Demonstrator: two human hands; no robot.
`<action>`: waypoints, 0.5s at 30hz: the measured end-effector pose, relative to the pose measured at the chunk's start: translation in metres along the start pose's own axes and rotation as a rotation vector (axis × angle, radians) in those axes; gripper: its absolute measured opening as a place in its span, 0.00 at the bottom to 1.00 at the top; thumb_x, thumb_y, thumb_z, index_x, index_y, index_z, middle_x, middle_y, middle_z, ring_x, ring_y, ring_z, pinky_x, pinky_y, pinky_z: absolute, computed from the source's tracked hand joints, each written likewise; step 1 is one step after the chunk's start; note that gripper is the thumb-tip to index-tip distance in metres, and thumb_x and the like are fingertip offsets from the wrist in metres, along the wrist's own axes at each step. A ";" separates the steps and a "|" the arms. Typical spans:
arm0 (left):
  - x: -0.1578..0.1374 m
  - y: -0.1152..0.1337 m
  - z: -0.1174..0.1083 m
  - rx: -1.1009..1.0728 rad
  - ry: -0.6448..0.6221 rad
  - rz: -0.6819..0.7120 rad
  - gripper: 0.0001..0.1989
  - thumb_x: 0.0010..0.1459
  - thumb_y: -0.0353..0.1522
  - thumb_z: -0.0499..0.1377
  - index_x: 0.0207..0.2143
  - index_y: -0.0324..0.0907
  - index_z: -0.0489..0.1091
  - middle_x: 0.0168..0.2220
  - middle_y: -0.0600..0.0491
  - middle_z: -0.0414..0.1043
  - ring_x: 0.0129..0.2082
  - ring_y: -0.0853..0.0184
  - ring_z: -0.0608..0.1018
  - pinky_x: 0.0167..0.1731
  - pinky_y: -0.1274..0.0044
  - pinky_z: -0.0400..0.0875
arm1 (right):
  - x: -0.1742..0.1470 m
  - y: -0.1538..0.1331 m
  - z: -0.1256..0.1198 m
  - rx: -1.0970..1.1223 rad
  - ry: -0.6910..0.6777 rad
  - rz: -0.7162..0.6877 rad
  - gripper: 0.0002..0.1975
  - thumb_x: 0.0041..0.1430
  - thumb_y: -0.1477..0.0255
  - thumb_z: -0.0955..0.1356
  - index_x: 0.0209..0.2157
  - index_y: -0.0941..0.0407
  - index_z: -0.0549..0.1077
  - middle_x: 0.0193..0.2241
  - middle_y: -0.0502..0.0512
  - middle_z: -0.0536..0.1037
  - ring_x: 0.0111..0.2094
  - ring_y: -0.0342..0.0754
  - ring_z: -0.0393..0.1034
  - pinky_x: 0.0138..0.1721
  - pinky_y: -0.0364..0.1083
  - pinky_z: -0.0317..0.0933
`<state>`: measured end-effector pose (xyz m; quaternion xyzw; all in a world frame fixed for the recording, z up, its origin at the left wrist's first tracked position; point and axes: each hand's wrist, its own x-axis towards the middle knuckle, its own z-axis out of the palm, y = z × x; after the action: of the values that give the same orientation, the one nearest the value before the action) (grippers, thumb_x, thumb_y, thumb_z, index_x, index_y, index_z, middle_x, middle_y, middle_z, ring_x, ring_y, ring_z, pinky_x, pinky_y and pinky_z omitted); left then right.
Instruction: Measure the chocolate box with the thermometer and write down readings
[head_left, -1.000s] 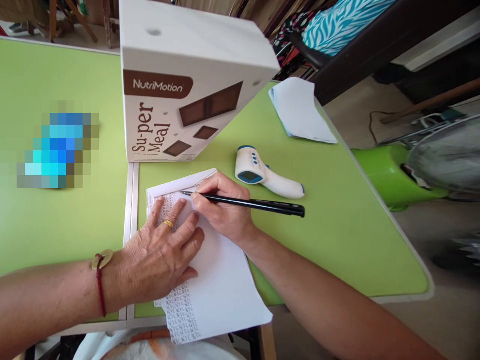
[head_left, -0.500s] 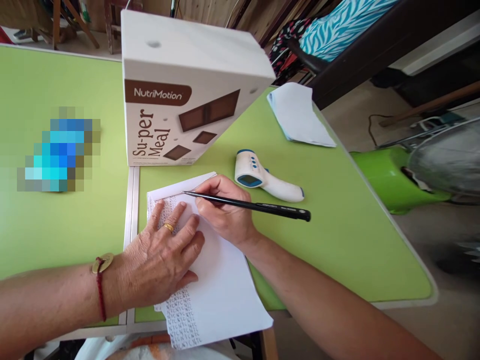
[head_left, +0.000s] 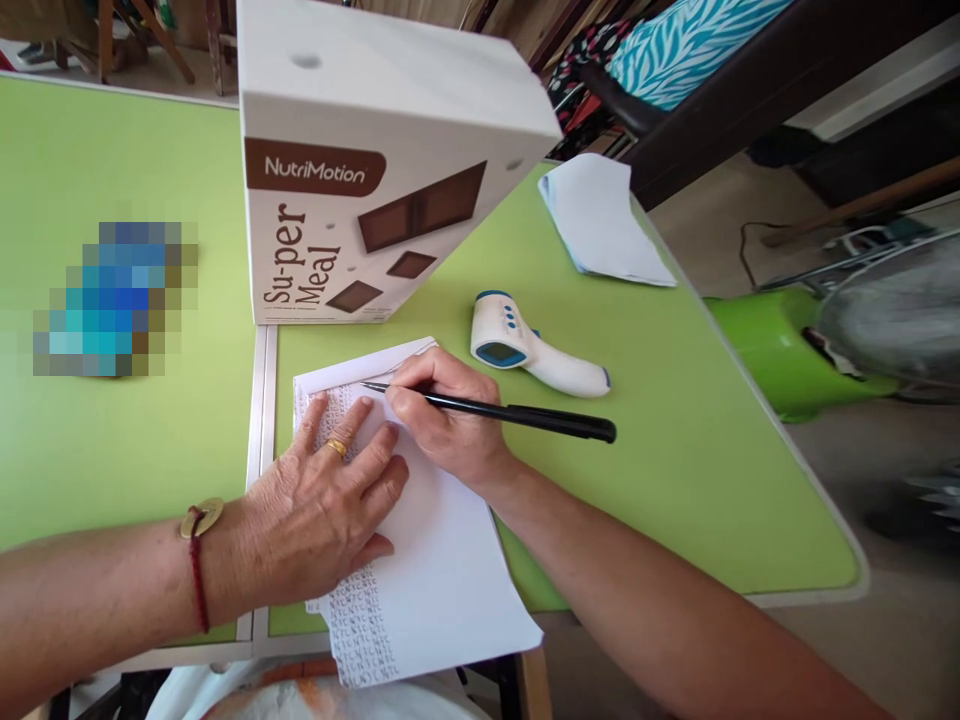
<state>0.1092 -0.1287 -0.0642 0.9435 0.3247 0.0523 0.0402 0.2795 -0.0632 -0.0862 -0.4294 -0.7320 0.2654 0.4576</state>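
Observation:
My right hand (head_left: 454, 420) is closed around a black pen (head_left: 525, 414), its tip at the written rows near the folded top edge of the paper (head_left: 450, 560). Small repeated letters run in rows down the paper's left side; the rest of the sheet is white. Flat on the paper lies my left hand (head_left: 322, 500), fingers spread, covering part of the writing. It wears a gold ring and a red cord bracelet. The paper's lower end hangs over the table's near edge. Just right of my right hand is a white and blue infrared thermometer (head_left: 536, 345).
A tall white NutriMotion box (head_left: 315, 240) stands behind the paper on the green table (head_left: 660, 470). Folded white paper (head_left: 600, 220) lies at the back right. A blurred-out blue object (head_left: 112, 305) is on the left. Beyond the right edge is a green bin (head_left: 780, 350).
The view has shifted slightly, so the box and table sit a little higher. The pen has turned a little in my right hand; my left hand stays on the paper.

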 end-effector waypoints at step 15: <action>0.000 -0.001 0.000 -0.011 0.005 0.003 0.28 0.61 0.46 0.56 0.55 0.35 0.64 0.61 0.38 0.59 0.63 0.38 0.57 0.59 0.45 0.53 | 0.000 0.000 0.000 -0.016 0.007 0.005 0.07 0.51 0.75 0.66 0.23 0.53 0.65 0.17 0.45 0.67 0.21 0.42 0.62 0.24 0.42 0.58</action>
<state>0.1086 -0.1284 -0.0638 0.9436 0.3232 0.0566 0.0443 0.2792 -0.0636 -0.0863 -0.4360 -0.7314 0.2592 0.4559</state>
